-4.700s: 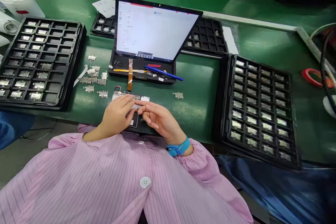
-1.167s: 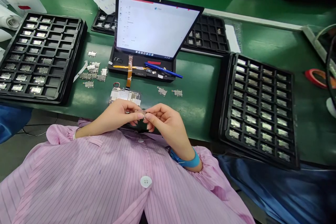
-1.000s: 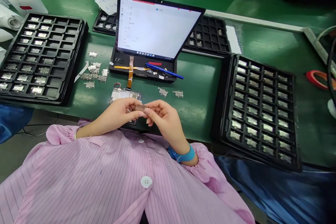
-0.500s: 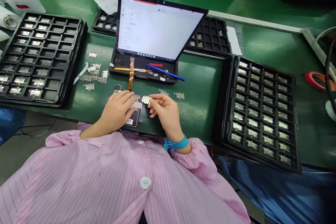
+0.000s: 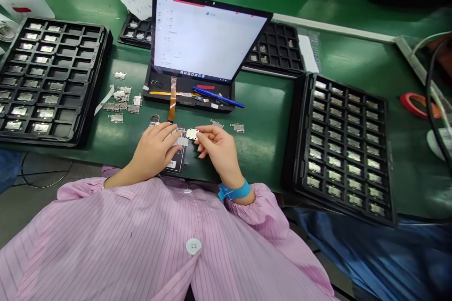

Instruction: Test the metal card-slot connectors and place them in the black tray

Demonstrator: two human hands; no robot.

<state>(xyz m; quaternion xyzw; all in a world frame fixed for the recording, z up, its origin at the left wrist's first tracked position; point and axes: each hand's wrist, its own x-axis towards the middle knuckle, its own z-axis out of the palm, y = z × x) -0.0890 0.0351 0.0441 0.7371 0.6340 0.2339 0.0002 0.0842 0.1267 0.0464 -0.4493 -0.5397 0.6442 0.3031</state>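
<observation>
Clock positions are taken from the panel (image 5: pixel 179 154); 12 o'clock points away from the wearer. At 10 to 11 o'clock, well apart, stands the roll (image 5: pixel 30 2). At 10 o'clock lies the left tray (image 5: pixel 104 56), its pockets partly filled. Loose parts (image 5: pixel 122 95) lie between 10 and 11 o'clock, some overlapping. The left hand (image 5: pixel 151 148) rests at 9 o'clock, covering part of the panel; its fingers are extended close together, thumb spread aside. The cable (image 5: pixel 173 99) runs to 12 o'clock. At 2 o'clock, beside the panel's edge, the plate (image 5: pixel 191 134) is pinched between thumb and index finger of the right hand (image 5: pixel 219 150); whether it touches the panel cannot be determined. The screen (image 5: pixel 208 37) stands tilted between 12 and 1 o'clock, the pen (image 5: pixel 219 97) between 1 and 2. The right tray (image 5: pixel 298 150), filled, is at 3 o'clock; the tape (image 5: pixel 414 111) lies beyond.
</observation>
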